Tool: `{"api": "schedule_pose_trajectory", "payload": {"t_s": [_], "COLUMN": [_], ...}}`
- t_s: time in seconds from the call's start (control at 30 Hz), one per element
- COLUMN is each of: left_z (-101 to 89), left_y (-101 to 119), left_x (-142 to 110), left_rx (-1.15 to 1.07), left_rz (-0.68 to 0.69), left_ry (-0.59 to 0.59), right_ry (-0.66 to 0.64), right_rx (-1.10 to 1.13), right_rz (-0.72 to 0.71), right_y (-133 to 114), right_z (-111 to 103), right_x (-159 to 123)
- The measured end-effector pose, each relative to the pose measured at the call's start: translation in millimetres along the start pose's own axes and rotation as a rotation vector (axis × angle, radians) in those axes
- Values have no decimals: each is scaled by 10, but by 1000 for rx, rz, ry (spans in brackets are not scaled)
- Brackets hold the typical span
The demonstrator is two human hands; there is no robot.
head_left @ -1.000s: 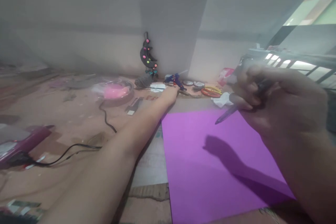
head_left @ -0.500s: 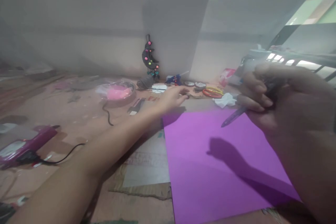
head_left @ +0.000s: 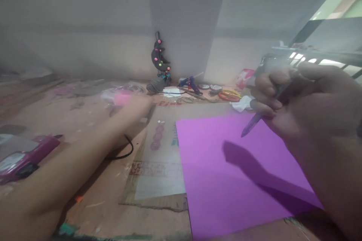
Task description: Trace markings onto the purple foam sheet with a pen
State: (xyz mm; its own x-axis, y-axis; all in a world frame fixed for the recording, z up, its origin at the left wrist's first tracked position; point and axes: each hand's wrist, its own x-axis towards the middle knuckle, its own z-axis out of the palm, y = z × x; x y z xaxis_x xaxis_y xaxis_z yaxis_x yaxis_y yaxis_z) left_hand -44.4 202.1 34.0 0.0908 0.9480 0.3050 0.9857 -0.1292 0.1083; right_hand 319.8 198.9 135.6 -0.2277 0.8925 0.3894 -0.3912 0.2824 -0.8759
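My right hand [head_left: 285,98] is closed around a pen [head_left: 251,125], its tip pointing down to the left above a purple sheet of paper [head_left: 220,180]. The hand's shadow falls across that sheet. Reaching out over the table, my left hand [head_left: 140,107] is smeared by motion, so its fingers cannot be made out. It is nearest to a clear bowl with pink stuff in it [head_left: 123,98] and a dark cutter-like tool [head_left: 151,113], which it partly hides. Under the purple sheet lies printed whitish paper [head_left: 161,180] on cardboard [head_left: 127,192].
A magenta glue gun [head_left: 31,154] lies at the left. Along the wall are a black moon ornament [head_left: 160,58], grey yarn [head_left: 155,86], a blue glue gun [head_left: 190,84], orange-and-yellow handled scissors [head_left: 229,95] and crumpled white tissue [head_left: 242,104].
My left hand has swung left, from the items behind the purple sheet toward the pink-filled bowl. My right hand keeps the pen in nearly the same place. The view has shifted slightly.
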Motion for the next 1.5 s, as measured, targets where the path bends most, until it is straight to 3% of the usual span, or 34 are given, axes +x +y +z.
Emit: {"api": "schedule_pose_trajectory", "payload": {"t_s": [0.17, 0.27, 0.4, 0.57, 0.8, 1.07, 1.5], "left_z": [45, 108, 240, 387, 367, 388, 380], "left_y": [779, 1296, 1634, 1621, 1600, 1597, 1609], "left_x": [-198, -392, -558, -643, -689, -686, -656], "left_rx": [-139, -381, -515, -507, -471, -477, -498], "left_rz": [137, 371, 477, 527, 632, 630, 656], "left_ry": [4, 21, 166, 243, 364, 327, 325], "right_ry": [-69, -86, -108, -135, -103, -24, -31], "right_rx": [95, 168, 199, 248, 259, 300, 308], "right_rz": [72, 150, 254, 312, 304, 351, 334], "right_y": [46, 161, 410, 592, 525, 497, 507], "right_z": [-32, -42, -70, -101, 15, 70, 108], "right_x": [-19, -35, -22, -10, -110, -113, -146]}}
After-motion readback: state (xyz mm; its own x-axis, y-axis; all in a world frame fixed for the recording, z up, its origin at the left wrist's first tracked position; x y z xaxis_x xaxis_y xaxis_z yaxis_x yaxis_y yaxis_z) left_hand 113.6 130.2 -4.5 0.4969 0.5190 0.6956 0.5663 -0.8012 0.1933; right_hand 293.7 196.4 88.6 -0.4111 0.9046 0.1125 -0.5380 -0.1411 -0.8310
